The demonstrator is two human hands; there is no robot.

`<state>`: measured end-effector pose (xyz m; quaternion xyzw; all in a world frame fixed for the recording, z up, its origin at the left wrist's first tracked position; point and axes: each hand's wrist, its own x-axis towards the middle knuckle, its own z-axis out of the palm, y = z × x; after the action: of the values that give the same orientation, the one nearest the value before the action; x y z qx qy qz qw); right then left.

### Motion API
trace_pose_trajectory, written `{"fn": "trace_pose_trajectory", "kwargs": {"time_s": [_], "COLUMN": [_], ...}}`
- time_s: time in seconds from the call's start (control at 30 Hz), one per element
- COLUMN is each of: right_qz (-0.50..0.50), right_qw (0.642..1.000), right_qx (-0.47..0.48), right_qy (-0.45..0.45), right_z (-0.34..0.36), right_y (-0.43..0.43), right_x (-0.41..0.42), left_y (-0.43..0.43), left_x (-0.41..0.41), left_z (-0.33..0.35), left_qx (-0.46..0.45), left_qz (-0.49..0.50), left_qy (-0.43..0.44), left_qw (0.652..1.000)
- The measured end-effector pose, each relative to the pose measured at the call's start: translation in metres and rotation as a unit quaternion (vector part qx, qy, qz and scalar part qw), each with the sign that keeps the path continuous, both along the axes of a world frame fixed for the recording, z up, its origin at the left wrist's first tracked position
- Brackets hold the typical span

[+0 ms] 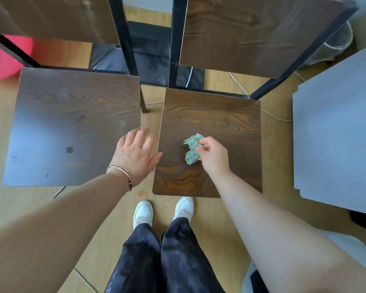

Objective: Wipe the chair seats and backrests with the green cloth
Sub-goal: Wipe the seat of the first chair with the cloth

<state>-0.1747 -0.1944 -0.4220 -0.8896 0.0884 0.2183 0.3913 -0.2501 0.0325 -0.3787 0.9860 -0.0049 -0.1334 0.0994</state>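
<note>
currently under wipe: right seat (211, 115), judged early in the job.
left seat (72, 123): spots showing; likely still yours to do.
left hand (135, 153): fingers spread, holding nothing, beside the seat edge.
right hand (215, 157): pinching the green cloth (191, 150), bunched mid-seat.
next move: you should flatten it and sweep edge to edge; backrests (251, 34) follow.

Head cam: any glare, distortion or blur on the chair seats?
Head view: bluish glare washes out the near corner of the left chair seat; right chair seat grain is sharp; wide-angle distortion splays the backrests outward; green cloth in the right hand is crisp, no motion blur.
</note>
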Motion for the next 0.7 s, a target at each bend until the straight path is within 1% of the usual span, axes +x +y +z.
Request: {"fn": "trace_pose_trajectory", "kwargs": {"time_s": [0.17,0.3,0.47,0.57,0.7], "right_qz": [0.025,0.099,0.090,0.098,0.115], "right_qw": [0.999,0.992,0.993,0.991,0.983], "right_qx": [-0.036,-0.080,-0.077,-0.089,-0.137], "right_qy": [0.017,0.014,-0.017,0.010,0.052], "right_z": [-0.023,-0.034,-0.032,-0.032,-0.036], "right_y": [-0.032,-0.045,-0.044,-0.038,-0.028], "right_x": [0.029,0.037,0.050,0.063,0.074], "left_y": [-0.022,-0.034,-0.037,-0.033,-0.029], "left_x": [0.019,0.029,0.040,0.045,0.047], "left_z": [-0.018,-0.027,-0.030,-0.030,-0.030], "left_qx": [-0.002,-0.004,-0.005,0.005,0.006], "left_qz": [-0.002,-0.003,0.004,0.010,0.018], "left_qy": [0.009,0.022,0.029,0.033,0.032], "left_qw": [1.000,1.000,1.000,0.999,0.999]}}
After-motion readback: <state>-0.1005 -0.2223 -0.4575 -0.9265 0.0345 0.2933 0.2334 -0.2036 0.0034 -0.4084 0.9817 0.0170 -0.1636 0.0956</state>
